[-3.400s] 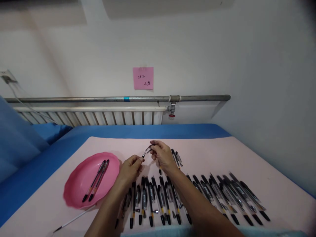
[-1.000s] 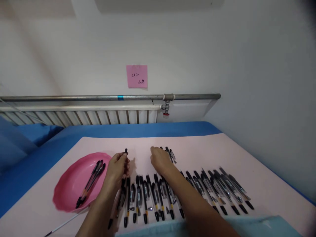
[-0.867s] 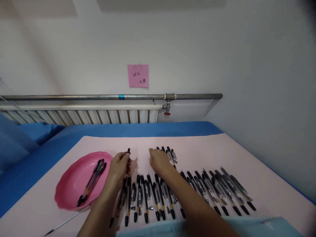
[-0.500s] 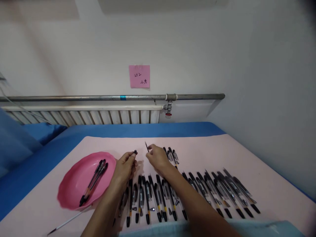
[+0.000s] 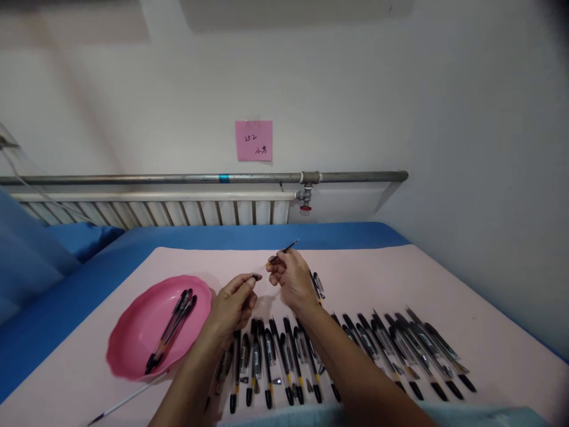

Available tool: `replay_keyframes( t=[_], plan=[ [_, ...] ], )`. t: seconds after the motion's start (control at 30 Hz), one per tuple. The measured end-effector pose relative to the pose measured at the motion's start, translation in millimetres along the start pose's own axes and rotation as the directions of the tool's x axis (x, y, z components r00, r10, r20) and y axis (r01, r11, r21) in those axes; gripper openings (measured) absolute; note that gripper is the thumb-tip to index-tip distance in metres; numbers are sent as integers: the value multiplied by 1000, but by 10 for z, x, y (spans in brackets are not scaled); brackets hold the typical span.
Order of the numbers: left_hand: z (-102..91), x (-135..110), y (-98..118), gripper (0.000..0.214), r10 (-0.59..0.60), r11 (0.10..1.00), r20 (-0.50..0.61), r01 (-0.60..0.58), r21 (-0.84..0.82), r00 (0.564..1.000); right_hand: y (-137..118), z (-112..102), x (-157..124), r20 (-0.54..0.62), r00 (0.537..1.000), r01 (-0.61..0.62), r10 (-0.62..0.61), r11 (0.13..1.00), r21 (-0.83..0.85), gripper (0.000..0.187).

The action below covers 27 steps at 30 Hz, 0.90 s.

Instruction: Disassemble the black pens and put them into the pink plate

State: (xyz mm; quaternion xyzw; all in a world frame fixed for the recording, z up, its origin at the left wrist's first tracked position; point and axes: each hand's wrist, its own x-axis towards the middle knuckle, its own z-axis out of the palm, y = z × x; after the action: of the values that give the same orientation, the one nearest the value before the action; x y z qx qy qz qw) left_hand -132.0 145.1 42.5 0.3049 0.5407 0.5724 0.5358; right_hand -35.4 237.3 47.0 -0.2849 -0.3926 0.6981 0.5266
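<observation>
My left hand (image 5: 233, 303) is closed in a pinch on a small black pen part (image 5: 256, 276), held just above the pink sheet (image 5: 400, 279). My right hand (image 5: 291, 277) is closed on a thin pen refill (image 5: 284, 249) that points up and to the right. The two hands are close together, a little apart. Below them lies a row of several black pens (image 5: 284, 362) with yellow bands and loose small metal tips.
A pink dish (image 5: 133, 344) at the left holds three black pens (image 5: 171, 329). A loose white refill (image 5: 124, 400) lies near the front left. More black pens (image 5: 413, 350) run to the right. Beyond are a blue mattress (image 5: 231, 236), a radiator (image 5: 155, 210) and a pipe.
My right hand picked a thin refill off the sheet and raised it. My left hand kept its small black part and moved toward the right hand.
</observation>
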Motion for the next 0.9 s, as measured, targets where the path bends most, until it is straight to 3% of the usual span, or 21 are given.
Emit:
replay_keyframes(
  t=[0.2,0.33,0.43,0.5,0.57,0.63,0.7,0.77,0.83,0.9],
  plan=[
    [-10,-3,-8,42,-5,1000,14,5,2,1000,-1,-22,17,43,999,-3,6,999,-49,11],
    [-24,-2,-22,38,-23,999,44,22,27,999,-90,-46,20,115,993,44,-22,979,-198,8],
    [-14,6,-37,36,-27,999,52,25,38,998,-148,-53,-24,219,971,-6,97,925,-381,8],
    [-12,15,-45,33,-33,999,30,32,32,999,-167,-65,-54,290,933,-36,216,853,-520,11],
    [-21,22,-45,32,-30,999,-5,30,18,1000,-182,-102,-54,313,905,-24,289,768,-639,15],
    [-40,27,-37,34,-14,1000,-24,14,3,1000,-212,-174,-10,254,934,35,252,642,-766,25],
    [-55,27,-25,37,-1,1000,-26,1,-7,1000,-260,-271,66,183,971,110,155,392,-913,30],
    [-57,23,-15,37,-3,1000,-22,3,-10,1000,-306,-372,144,161,981,146,105,132,-980,23],
    [-47,17,-12,36,-11,1000,-20,11,-12,1000,-317,-448,194,140,978,144,156,-15,-989,14],
    [-34,15,-12,35,-15,1000,-19,15,-12,1000,-275,-478,205,105,967,129,232,-94,-987,9]
  ],
)
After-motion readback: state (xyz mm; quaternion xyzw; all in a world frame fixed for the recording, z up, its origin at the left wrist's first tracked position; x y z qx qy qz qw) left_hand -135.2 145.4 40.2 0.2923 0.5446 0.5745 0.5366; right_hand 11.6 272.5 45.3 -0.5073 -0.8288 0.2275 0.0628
